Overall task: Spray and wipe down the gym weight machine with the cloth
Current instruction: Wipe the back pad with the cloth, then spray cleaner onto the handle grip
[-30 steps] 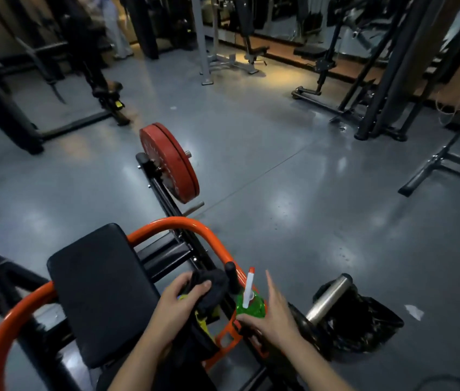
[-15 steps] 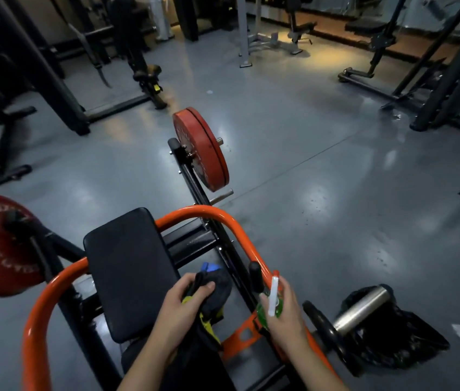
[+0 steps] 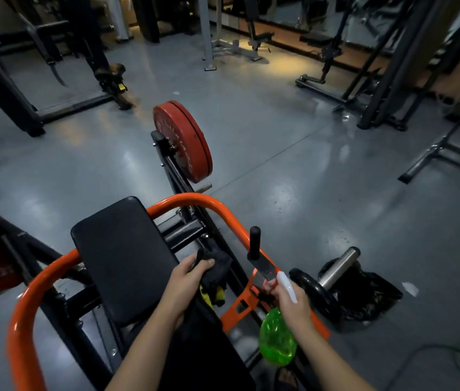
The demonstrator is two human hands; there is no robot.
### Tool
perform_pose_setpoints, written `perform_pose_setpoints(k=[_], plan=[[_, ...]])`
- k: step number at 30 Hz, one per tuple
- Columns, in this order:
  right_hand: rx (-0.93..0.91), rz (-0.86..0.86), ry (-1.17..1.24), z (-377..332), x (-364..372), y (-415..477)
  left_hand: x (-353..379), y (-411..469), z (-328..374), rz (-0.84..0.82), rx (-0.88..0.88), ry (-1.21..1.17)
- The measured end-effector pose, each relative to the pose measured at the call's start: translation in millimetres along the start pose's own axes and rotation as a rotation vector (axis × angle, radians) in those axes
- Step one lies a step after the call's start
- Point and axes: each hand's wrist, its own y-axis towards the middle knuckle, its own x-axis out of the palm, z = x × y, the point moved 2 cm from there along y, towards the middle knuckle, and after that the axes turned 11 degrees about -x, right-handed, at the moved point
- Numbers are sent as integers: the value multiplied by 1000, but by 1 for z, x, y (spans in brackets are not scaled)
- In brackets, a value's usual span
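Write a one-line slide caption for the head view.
At an orange-framed weight machine, the left hand grips a dark cloth beside the black pad; the right hand holds a green spray bottle.

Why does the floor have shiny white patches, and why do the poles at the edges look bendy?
Head view: the glossy floor mirrors lamps as pale glare patches; the wide-angle lens tilts the racks near the edges; the room is dim; the spray bottle in the right hand looks slightly blurred.
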Motion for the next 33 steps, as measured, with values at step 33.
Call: perform_pose_setpoints(k=[33], plan=[[494,-74,-619,88,-59,-79,-12,4,-47,-131,-85,162]])
